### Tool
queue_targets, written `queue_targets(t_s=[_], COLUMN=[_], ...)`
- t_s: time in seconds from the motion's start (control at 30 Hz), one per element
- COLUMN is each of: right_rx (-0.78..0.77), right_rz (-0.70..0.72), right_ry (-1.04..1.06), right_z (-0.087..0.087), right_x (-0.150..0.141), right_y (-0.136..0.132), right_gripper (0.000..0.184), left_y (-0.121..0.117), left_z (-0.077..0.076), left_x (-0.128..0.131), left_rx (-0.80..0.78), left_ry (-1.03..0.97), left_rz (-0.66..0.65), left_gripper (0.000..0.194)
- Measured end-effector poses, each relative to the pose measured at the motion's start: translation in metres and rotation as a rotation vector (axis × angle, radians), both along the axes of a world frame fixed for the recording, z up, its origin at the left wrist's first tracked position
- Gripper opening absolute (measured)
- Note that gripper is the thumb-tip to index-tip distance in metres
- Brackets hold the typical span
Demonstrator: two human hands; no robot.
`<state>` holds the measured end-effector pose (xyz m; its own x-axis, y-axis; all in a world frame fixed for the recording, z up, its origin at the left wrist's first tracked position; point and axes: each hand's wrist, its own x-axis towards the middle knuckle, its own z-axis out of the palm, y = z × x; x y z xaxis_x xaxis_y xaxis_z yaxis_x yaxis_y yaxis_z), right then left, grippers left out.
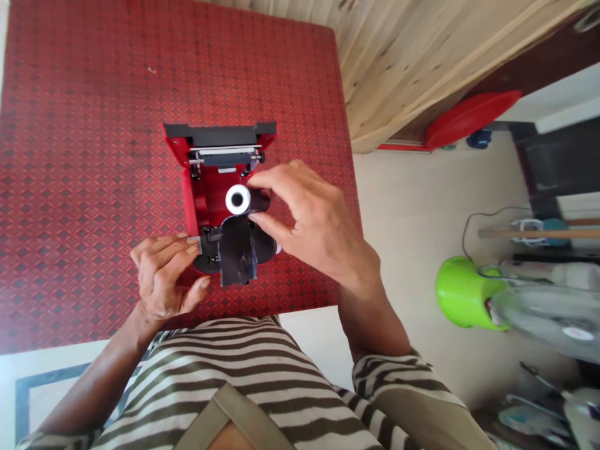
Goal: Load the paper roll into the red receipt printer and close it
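Note:
A small red and black printer sits on the table with its lid raised at the far side. My right hand pinches a paper roll between thumb and fingers over the printer's red bay. The roll has a white end with a dark core hole and a black outer layer. Its loose black strip hangs toward me across the printer's front edge. My left hand grips the front left corner of the printer, fingers on top and thumb held apart near the front.
The table has a red patterned cover. To the right are a wood-plank panel, a red round object, a bright green bucket and a fan on the pale floor.

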<state>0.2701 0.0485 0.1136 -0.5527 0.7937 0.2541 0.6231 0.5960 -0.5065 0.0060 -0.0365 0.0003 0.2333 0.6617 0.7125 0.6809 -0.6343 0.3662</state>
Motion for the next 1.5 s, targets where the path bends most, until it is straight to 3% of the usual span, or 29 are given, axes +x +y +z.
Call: queue_targets(t_s=[0.1, 0.27, 0.43, 0.7, 0.8, 0.93, 1.03, 1.17, 1.33, 1.43, 1.5], right_rx=[0.019, -0.109, -0.177, -0.21, -0.18, -0.146, -0.143, -0.038, 0.181, 0.289, 0.336], right_rz=[0.043, 0.045, 0.078, 0.051, 0.067, 0.234, 0.282, 0.179, 0.043, -0.018, -0.037], right_ry=[-0.221, -0.564, -0.705, -0.615, -0.441, -0.136, -0.01, 0.025, 0.033, -0.002, -0.005], right_z=[-0.001, 0.001, -0.001, -0.01, -0.01, -0.002, -0.003, -0.016, -0.029, -0.035, -0.038], right_x=[-0.025, -0.057, -0.07, -0.069, -0.055, -0.028, -0.017, -0.021, -0.028, -0.028, -0.028], right_y=[0.001, 0.012, 0.026, 0.029, 0.023, 0.006, -0.01, -0.023, -0.035, -0.041, -0.043], right_gripper=[0.023, 0.027, 0.037, 0.031, 0.035, 0.046, 0.042, 0.023, 0.027, 0.03, 0.029], left_y=[0.002, 0.001, 0.001, 0.001, 0.0, -0.003, -0.002, 0.015, 0.071, 0.11, 0.127], left_z=[0.001, 0.002, 0.004, 0.004, 0.005, 0.012, 0.023, 0.052, 0.102, 0.121, 0.124], left_x=[0.002, 0.002, 0.003, 0.002, 0.001, 0.0, -0.004, -0.014, -0.012, 0.0, 0.008], left_rx=[0.058, 0.046, 0.035, 0.032, 0.016, -0.029, -0.111, -0.092, 0.082, -0.023, -0.11], left_ry=[0.001, -0.007, -0.036, -0.022, -0.019, -0.032, -0.112, -0.132, 0.163, 0.185, 0.259], left_rz=[-0.009, -0.036, -0.034, -0.033, -0.041, -0.046, -0.056, -0.05, 0.143, 0.053, -0.021], left_gripper=[0.049, 0.054, 0.051, 0.053, 0.055, 0.051, 0.045, 0.042, 0.052, 0.069, 0.076])
